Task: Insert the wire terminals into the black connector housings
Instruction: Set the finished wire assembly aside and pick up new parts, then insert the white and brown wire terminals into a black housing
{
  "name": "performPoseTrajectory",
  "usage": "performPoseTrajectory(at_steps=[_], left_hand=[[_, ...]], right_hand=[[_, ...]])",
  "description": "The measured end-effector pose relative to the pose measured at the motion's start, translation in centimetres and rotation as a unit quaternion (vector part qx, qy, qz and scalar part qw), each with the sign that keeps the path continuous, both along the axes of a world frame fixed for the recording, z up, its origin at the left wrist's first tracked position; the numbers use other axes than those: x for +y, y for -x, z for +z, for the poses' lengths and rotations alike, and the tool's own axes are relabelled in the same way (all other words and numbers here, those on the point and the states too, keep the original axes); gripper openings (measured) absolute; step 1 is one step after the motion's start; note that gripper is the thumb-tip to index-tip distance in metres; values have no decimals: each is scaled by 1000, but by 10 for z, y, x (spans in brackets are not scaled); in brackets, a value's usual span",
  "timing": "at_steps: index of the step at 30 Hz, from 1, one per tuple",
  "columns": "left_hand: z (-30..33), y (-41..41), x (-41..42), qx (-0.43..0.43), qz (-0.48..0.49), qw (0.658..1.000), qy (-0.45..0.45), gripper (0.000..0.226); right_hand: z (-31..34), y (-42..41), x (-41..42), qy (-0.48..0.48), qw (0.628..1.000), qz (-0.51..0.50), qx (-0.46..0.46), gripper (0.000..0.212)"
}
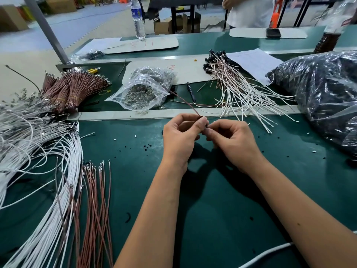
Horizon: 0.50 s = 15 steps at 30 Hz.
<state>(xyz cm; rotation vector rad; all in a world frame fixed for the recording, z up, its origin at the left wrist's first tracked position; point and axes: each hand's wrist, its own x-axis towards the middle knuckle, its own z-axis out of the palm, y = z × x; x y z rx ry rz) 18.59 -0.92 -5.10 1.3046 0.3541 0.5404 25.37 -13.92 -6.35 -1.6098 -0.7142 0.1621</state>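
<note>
Insertion step, seen from the head camera. The left hand [180,138] pinches the near end of a brown wire [185,103] in a narrow grip of thumb and forefinger; the wire rises away from the fingers toward the bag of loose metal terminals [141,93]. The right hand [231,141] meets it fingertip to fingertip above the green worktop [222,209], its grip also narrow, probably on a black connector housing, though the part is hidden between the fingers and cannot be confirmed. Likely faults from here: the terminal may enter skewed and bend if the two hands are not in line; it may seat only partway and pull out later, since the joint is screened from view; the free length of wire may snag on the pen [191,92] or the finished white and brown assemblies [241,89] behind. Unprocessed white wires [48,171] and brown wires [96,200] lie at left; the housing stock appears to be in the dark bag [324,89] at right.
</note>
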Motion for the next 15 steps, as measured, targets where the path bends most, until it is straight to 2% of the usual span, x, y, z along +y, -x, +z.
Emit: performPoseTrajectory(at_steps=[5,9,13,15], left_hand=[[19,8,10,-34,54,995,74,6],[37,21,31,-50,123,986,104,4],[51,48,73,-13,226,972,58,5],[55,67,98,19,270,962,42,7]], right_hand=[[1,6,1,97,989,35,-102,15],[8,14,6,191,945,94,-248,18],[28,29,38,285,908,190,-240,24],[35,43,67,264,926,187,-194,35]])
